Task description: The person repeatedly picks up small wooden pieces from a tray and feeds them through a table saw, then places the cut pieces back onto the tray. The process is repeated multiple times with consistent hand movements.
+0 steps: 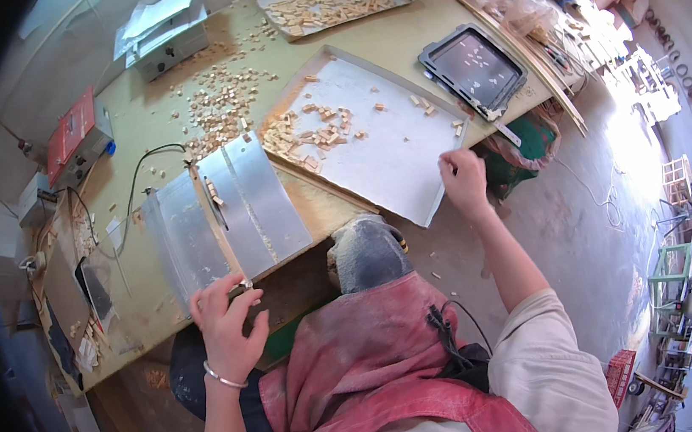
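Note:
My left hand (228, 323) is at the front edge of a metal plate jig (268, 208), fingers loosely curled and apart; small bits by the fingertips are unclear. A narrow slot (222, 223) in the jig holds a few small wooden blocks (216, 195). My right hand (463, 177) has its fingers curled together at the right edge of a large white-lined tray (396, 172); anything in them is hidden. The tray carries scattered wooden pieces (326, 129), mostly toward its left.
Loose blocks (222, 102) lie behind the jig. A full tray (334, 0), a dark framed tray (473, 69) and long strips (542, 83) line the table's back and right. Red (74, 136) and grey (167, 48) boxes stand left; cables (137, 176) cross the table.

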`<state>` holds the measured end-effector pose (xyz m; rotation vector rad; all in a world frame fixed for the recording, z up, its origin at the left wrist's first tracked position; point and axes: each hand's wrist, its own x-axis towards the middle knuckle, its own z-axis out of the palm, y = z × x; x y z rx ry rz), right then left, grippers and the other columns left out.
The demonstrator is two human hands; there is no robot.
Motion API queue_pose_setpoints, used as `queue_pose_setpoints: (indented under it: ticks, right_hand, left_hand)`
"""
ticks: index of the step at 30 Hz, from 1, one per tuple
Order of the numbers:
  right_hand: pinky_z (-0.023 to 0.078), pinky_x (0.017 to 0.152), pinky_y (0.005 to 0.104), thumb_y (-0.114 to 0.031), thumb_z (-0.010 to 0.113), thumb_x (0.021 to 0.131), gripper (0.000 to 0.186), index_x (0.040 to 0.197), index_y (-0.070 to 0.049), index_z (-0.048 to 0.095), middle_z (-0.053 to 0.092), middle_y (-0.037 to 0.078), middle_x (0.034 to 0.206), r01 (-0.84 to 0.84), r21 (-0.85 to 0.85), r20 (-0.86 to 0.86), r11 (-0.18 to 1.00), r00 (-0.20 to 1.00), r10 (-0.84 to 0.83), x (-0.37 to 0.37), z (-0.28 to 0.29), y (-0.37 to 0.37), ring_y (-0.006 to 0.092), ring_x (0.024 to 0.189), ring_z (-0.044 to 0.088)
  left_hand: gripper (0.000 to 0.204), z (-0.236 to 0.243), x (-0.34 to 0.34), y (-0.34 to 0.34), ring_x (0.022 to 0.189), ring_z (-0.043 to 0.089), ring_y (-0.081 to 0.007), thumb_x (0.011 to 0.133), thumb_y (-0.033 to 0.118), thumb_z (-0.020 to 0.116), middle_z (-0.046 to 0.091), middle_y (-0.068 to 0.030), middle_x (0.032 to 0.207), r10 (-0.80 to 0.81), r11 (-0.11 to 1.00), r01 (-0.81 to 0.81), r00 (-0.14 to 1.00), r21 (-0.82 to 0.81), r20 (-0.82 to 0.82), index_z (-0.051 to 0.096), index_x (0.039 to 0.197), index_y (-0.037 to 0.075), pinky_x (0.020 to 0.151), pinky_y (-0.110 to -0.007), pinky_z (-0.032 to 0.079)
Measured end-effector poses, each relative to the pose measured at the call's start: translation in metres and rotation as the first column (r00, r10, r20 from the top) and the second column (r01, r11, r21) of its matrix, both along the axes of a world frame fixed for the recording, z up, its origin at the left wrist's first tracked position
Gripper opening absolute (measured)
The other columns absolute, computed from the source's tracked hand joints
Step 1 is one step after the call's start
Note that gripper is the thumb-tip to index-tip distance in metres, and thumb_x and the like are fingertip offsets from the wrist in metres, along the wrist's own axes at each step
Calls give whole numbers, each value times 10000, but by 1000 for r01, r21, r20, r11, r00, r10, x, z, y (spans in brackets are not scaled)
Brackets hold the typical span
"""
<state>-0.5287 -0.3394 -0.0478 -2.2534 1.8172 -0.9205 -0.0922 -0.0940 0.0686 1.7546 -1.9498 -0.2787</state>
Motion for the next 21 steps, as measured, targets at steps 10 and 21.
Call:
queue_pose_setpoints:
  ticks: [10,21]
  right_hand:
    - [484,1045,484,-164,730,814,404,1205,-67,759,647,159,1286,248,292,-673,924,739,15,-29,21,-113,359,1263,591]
    - [509,1021,437,-118,757,815,300,1107,-109,825,794,110,1198,268,469,-814,842,501,293,-15,24,-146,290,1233,704]
  left_hand:
    - [357,-13,1,34,1092,628,-338,808,-17,727,697,-129,1171,147,986,-154,985,-69,-90,698,1160,30,1065,-488,426]
    - [313,-17,-9,34,1097,640,-347,845,-31,702,708,-135,1167,134,990,-137,983,-18,-129,691,1152,28,1083,-507,440]
